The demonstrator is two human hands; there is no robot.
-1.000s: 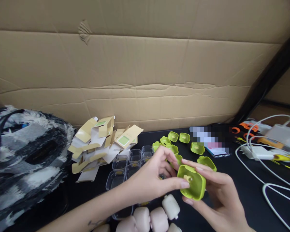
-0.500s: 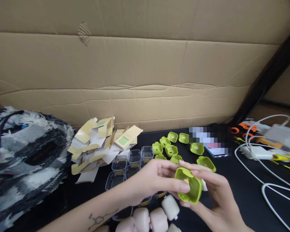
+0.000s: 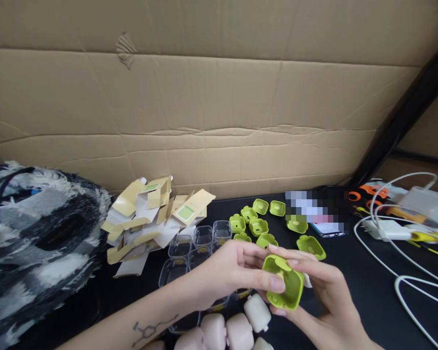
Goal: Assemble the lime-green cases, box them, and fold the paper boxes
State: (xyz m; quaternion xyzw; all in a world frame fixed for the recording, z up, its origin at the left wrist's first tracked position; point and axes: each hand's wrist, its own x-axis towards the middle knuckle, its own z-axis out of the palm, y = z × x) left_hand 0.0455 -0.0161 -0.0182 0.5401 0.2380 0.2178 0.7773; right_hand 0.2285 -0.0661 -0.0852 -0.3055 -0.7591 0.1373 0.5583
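Both my hands hold one lime-green plastic shell (image 3: 282, 284) low in the middle of the view, above a black table (image 3: 365, 296). My left hand (image 3: 229, 274) pinches its left rim with thumb and fingers closed. My right hand (image 3: 321, 296) cups it from the right and below, fingers over its top edge. A small pale piece shows inside the shell and another behind it by my right fingers. Several pale pink rounded pieces (image 3: 237, 330) lie just below my hands. More green shells (image 3: 259, 226) lie scattered beyond them.
Several clear square cups (image 3: 200, 243) and a heap of folded card boxes (image 3: 153, 218) sit to the left. A furry black-and-white bag (image 3: 36, 238) fills the left side. White cables and chargers (image 3: 397, 228), a phone and orange-handled tools lie right. A cardboard wall (image 3: 219, 107) stands behind.
My hands drew slightly closer together and tilted the green shell more upright and to the left; my left fingers closed in on its rim.
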